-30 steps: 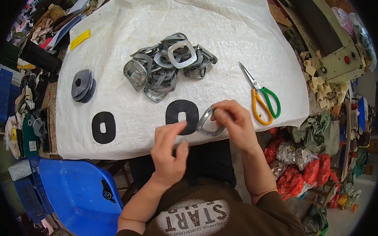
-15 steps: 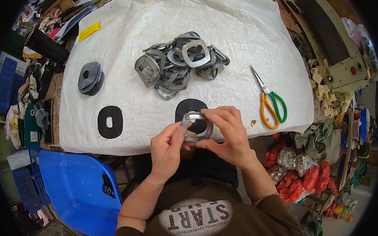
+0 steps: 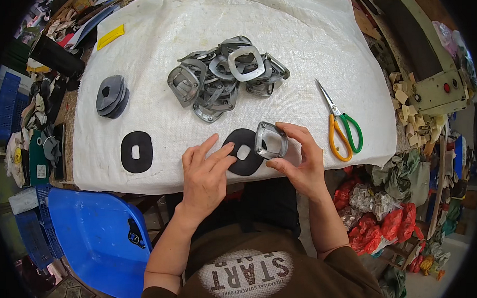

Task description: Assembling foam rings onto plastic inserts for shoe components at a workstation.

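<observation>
Right hand point(image 3: 297, 159): a metal frame point(image 3: 260, 142) is held by its right side, between thumb and fingers.
Left hand point(image 3: 207, 169): nothing is gripped; the fingers are spread, with fingertips laid on a black pad point(image 3: 244, 166).
Black pad: it is set flat by the middle of the table's near edge. It is thin and dark, with a small hole.
Metal frame: it is held tilted by the pad's right side; whether they touch cannot be told. It is shiny grey, with round corners and a big hole.
Done and left: one frame is in hand, and seems not joined to the pad. Many are left in the heap point(image 3: 230, 77) mid-table.
Other pad point(image 3: 137, 164): it is laid flat near the table's near left corner.
Grey stack point(image 3: 108, 101): it is placed by the left edge.
Scissors point(image 3: 335, 110): they are left toward the right edge.
Yellow strip point(image 3: 110, 37): it is put near the far left corner.
</observation>
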Demonstrator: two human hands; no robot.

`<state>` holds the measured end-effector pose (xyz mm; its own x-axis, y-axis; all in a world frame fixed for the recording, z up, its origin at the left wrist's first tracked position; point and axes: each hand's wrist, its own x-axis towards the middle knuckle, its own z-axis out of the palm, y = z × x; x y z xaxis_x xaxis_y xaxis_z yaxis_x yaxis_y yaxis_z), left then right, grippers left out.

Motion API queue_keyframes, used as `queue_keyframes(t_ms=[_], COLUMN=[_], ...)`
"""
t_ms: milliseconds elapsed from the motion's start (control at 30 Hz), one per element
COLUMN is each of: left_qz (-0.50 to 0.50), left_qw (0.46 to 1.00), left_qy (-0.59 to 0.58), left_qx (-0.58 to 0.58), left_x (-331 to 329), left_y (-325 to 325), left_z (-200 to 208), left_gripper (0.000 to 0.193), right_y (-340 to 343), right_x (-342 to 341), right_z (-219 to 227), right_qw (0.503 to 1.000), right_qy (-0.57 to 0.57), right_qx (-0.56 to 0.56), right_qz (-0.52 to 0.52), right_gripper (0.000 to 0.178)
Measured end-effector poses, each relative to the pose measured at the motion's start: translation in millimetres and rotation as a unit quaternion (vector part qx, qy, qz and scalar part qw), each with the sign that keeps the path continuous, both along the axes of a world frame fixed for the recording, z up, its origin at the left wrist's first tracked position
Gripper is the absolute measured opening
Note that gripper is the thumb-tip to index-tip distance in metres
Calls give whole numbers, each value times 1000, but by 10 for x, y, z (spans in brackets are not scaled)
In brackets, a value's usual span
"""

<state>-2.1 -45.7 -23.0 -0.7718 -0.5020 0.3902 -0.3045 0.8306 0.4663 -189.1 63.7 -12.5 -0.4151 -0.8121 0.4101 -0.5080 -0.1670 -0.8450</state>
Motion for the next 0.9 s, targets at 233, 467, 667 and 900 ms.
queue_keyframes(t_ms=[233,467,667,900], left_qz=[31,-3,-11,48], left_qw=[998,995,990,994], left_qy=[48,-90,24,-95], left_qx=[40,31,142,22], left_x=[-79,-140,-46,6], left_y=[4,5,-142,17], left_z=[72,203,110,199], left_gripper=[33,53,50,49], right_y=[10,12,11,-43], right_x=[13,13,11,-10], right_z=[-56,-74,-55,-12], right_qw=[998,999,999,992], right_qy=[-58,-33,11,96], right_qx=[22,2,7,37], right_qz=[28,41,50,74], right_gripper=[61,60,58,61])
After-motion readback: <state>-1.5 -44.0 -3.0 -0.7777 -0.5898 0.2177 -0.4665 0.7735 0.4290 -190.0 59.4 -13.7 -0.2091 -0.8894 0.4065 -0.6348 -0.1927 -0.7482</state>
